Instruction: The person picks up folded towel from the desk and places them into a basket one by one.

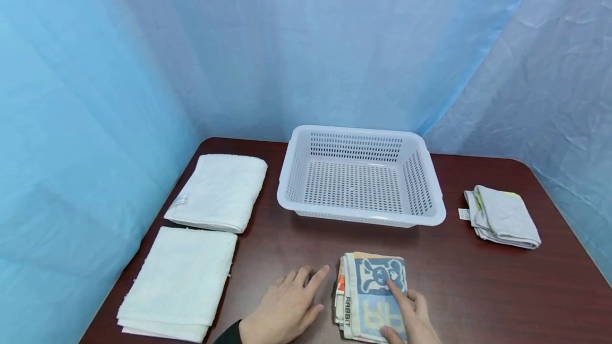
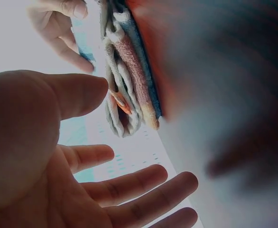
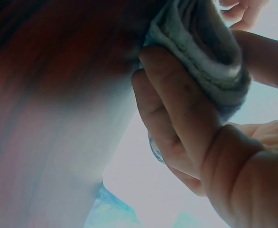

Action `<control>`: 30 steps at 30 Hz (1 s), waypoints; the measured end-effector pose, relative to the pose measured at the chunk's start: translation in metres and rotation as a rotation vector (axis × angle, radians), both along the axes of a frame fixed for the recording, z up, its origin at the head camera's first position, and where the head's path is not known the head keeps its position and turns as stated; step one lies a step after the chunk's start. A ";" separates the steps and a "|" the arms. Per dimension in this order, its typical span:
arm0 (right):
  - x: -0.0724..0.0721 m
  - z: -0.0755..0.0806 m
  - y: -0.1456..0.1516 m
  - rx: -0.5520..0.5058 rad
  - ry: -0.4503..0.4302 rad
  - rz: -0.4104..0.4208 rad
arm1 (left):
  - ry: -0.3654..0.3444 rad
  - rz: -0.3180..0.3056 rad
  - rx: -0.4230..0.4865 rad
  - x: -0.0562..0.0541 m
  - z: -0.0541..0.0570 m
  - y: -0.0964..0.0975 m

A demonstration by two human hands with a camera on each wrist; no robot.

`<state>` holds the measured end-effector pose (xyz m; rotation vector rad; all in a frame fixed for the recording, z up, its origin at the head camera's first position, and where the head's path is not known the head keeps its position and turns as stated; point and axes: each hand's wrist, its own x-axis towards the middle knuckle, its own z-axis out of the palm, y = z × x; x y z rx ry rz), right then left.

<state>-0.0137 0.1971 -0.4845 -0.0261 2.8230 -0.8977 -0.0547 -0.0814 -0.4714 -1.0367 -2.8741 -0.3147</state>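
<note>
A folded patterned towel, blue and cream with a rabbit figure and the word RABBIT along its left side, lies at the front of the table. My right hand holds its right side, with index finger and thumb over the top. In the right wrist view, other fingers curl against the layered edge of the towel. My left hand is just left of the towel, fingers spread and holding nothing. The left wrist view shows its thumb close to the towel's stacked folds.
Behind the towel stands a white perforated plastic basket, with nothing in it. Two folded white towels lie along the table's left side. A smaller folded pale towel with a tag lies at the right. Blue cloth hangs around the dark table.
</note>
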 end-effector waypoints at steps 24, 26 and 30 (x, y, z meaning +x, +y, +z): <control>0.014 0.005 -0.023 -0.080 0.603 0.066 | -0.082 -0.040 -0.028 -0.003 0.000 -0.003; 0.014 0.006 -0.024 -0.090 0.603 0.070 | -0.085 -0.057 -0.029 -0.004 0.000 -0.003; 0.013 0.008 -0.027 -0.108 0.603 0.082 | -0.117 -0.085 -0.014 -0.007 0.000 0.000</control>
